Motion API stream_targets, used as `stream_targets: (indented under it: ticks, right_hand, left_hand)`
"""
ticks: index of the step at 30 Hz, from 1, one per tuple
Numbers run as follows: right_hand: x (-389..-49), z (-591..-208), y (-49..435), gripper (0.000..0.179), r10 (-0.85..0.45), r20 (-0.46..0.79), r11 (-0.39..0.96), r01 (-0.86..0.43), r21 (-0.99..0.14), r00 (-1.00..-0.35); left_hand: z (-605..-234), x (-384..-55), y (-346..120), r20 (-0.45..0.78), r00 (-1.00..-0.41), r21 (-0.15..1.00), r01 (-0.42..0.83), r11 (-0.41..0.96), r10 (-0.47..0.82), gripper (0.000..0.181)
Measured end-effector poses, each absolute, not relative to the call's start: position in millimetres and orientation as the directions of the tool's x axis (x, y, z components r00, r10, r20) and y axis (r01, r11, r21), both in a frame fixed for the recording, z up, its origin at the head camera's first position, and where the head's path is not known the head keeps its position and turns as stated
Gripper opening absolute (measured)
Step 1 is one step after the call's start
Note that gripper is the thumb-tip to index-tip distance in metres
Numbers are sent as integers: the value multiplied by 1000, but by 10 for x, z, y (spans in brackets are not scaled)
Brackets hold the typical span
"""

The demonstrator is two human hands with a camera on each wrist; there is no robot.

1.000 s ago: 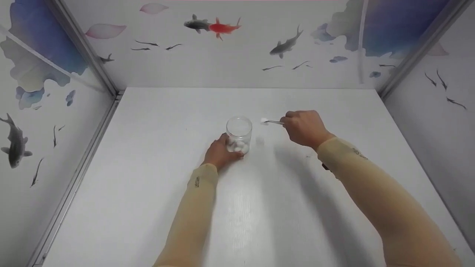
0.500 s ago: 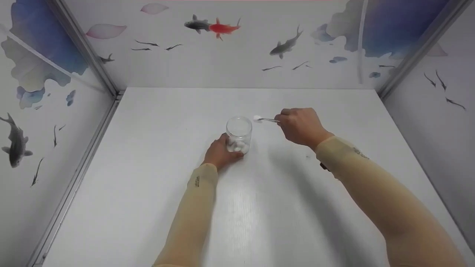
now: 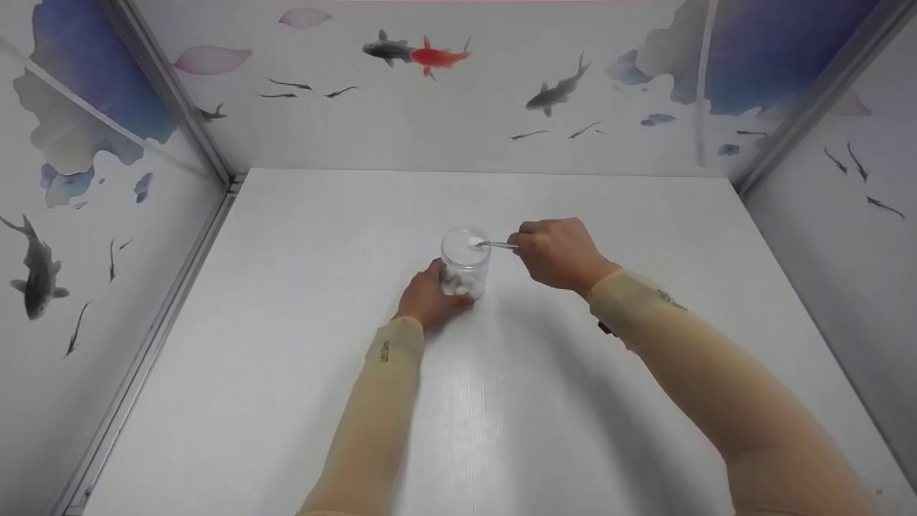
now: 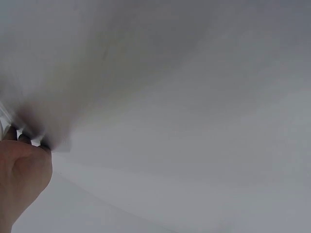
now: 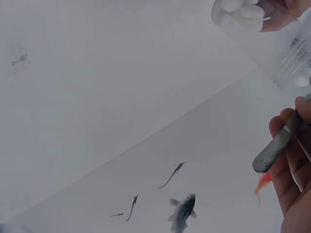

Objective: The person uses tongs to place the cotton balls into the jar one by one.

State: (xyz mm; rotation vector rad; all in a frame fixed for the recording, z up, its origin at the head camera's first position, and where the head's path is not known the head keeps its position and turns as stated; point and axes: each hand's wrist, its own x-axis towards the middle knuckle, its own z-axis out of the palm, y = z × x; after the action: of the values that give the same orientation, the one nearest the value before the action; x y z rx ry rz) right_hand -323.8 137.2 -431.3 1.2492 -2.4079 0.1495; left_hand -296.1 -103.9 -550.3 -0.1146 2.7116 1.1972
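A clear, open jar (image 3: 466,274) stands upright on the white table, with several white cotton balls (image 5: 245,14) at its bottom. My left hand (image 3: 428,297) grips the jar's lower left side, its thumb along the front. My right hand (image 3: 560,252) pinches metal tweezers (image 3: 499,245) to the right of the jar. At their tips sits one white cotton ball (image 3: 475,243), over the jar's mouth. The right wrist view has the rounded back end of the tweezers between thumb and fingers. In the left wrist view only part of the left hand (image 4: 24,170) shows, and the jar is blurred.
White panels painted with fish (image 3: 551,92) and leaves close off the back and both sides of the table (image 3: 301,287). Metal posts (image 3: 809,107) stand at the corners. A small faint mark (image 5: 20,59) lies on the table in the right wrist view.
My right hand has moved left, carrying the cotton ball in the tweezers from beside the jar to over its mouth. The left hand keeps its hold. The head view has shifted slightly.
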Motion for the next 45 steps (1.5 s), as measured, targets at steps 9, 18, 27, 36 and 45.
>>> stream_targets:
  ticks: [9,18,27,36,45]
  right_hand:
    - [-3253,-4368,1345,9,-758,396,594,-799,90,-518]
    - [-3276,-4378,1353,11,-764,393,585,-806,90,-511]
    - [-3296,-4394,1357,11,-771,386,581,-808,99,-507]
    - [-3268,-4361,1437,9,-750,382,614,-783,100,-539]
    - [-3275,-4588,1805,11,-710,390,639,-769,6,-587]
  left_hand:
    - [-5490,-2938,-1006,-173,-985,726,-120,677,11,89]
    - [-5515,-2960,-1014,-180,-984,729,-119,674,20,93]
    - [-5512,-2961,-1027,-168,-986,732,-118,671,10,93]
    - [-5504,-2958,-1033,-169,-986,718,-114,686,12,89]
    - [-5507,-2976,-1046,-160,-987,709,-108,697,10,89]
